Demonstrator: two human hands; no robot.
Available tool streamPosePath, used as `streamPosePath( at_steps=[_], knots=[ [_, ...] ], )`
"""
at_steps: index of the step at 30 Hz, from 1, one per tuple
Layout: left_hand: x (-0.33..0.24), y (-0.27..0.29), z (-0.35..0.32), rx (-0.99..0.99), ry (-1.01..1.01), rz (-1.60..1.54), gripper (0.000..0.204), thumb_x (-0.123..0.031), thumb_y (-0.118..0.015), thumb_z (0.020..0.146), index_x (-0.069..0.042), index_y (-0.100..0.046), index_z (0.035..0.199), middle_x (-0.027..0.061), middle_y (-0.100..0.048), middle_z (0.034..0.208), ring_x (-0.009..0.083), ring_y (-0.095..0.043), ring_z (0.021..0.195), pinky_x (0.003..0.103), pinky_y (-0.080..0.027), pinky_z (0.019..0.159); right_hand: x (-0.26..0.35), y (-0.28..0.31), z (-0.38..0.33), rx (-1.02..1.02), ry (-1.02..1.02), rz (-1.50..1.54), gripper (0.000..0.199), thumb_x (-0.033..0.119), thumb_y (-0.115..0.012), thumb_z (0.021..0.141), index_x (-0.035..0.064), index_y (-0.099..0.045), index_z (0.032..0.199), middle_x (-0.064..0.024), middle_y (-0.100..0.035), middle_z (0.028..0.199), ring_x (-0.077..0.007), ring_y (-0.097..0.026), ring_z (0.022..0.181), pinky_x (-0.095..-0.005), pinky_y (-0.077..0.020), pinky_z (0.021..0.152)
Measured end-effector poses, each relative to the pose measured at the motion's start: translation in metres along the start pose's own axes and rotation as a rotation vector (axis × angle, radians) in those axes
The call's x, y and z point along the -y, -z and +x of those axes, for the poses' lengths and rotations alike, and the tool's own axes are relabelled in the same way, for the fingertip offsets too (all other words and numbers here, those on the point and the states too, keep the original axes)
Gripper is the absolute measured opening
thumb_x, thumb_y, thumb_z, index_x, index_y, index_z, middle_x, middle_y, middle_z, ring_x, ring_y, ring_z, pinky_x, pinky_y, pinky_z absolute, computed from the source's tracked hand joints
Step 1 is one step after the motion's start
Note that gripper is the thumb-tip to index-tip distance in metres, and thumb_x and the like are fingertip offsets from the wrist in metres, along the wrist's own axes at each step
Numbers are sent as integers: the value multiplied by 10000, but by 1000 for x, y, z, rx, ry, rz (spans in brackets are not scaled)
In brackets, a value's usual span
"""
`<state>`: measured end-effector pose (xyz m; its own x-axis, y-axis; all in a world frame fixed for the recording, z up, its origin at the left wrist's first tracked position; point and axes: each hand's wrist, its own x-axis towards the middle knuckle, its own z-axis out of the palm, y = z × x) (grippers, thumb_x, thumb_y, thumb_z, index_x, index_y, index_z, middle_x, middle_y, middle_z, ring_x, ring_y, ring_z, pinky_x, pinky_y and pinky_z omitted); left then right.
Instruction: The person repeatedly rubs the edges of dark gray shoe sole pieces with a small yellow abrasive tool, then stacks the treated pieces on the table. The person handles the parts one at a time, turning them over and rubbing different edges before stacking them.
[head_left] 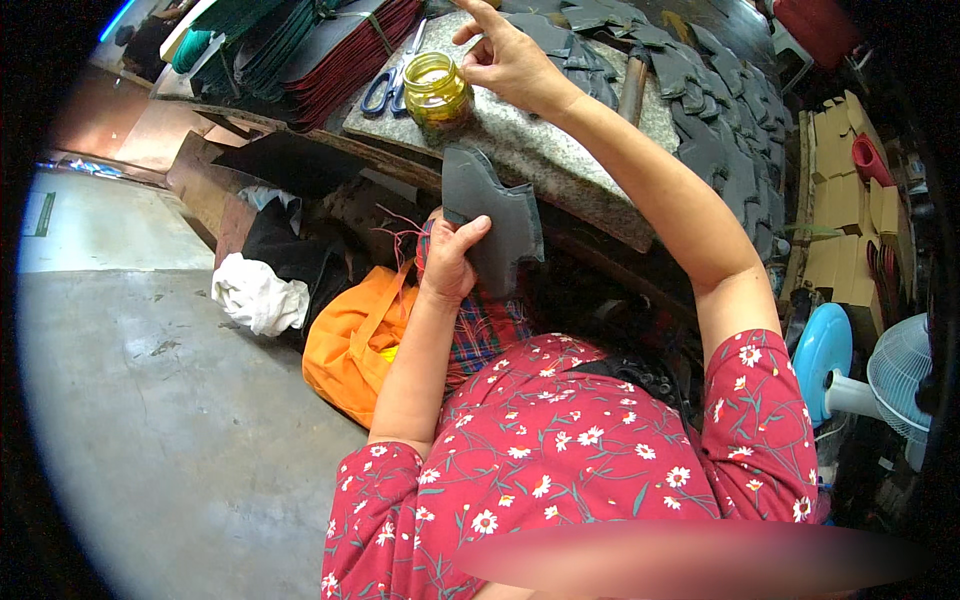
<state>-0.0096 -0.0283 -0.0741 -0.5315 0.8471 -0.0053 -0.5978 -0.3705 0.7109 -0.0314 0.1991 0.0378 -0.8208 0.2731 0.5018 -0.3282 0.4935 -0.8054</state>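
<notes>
My left hand [453, 258] grips a flat dark grey cut piece [490, 215] with a notched, curved outline, thumb on top. It is held upright in front of the bench's near edge; whether it is one layer or several I cannot tell. My right hand [510, 62] is stretched out over the stone slab [560, 160], fingers apart, with nothing visible in them. Just left of it stands an open glass jar [437, 90] with yellowish contents. Blue-handled scissors [385, 92] lie beside the jar, their blades pointing away.
Many similar grey pieces [715, 120] overlap along the bench's right side, near a hammer-like tool [633, 88]. Stacked red-edged sheets [350, 60] sit far left. An orange bag [360, 345] and white cloth [260, 293] are below. A fan [900, 375] stands right.
</notes>
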Motion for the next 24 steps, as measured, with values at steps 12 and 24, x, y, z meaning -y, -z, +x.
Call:
streamPosePath(
  at_steps=[12, 24],
  knots=[
    [0, 0, -1, -13, -3, 19, 414, -67, -655, 854, -7, -541, 1247, 133, -661, 1143, 273, -674, 1010, 427, -567, 892, -3, 35, -1, -82, -190, -178, 720, 10, -553, 844, 162, -335, 1514, -66, -576, 832, -173, -560, 755, -326, -492, 719],
    [2, 1, 0, 2, 5, -12, 379, -64, -641, 863, -2, -556, 1226, 133, -667, 1134, 268, -679, 1000, 420, -574, 883, -16, 78, -7, 20, -444, -1164, 673, 471, -559, 955, 249, -304, 1536, -156, -630, 1205, -310, -623, 1119, -417, -499, 942]
  ],
)
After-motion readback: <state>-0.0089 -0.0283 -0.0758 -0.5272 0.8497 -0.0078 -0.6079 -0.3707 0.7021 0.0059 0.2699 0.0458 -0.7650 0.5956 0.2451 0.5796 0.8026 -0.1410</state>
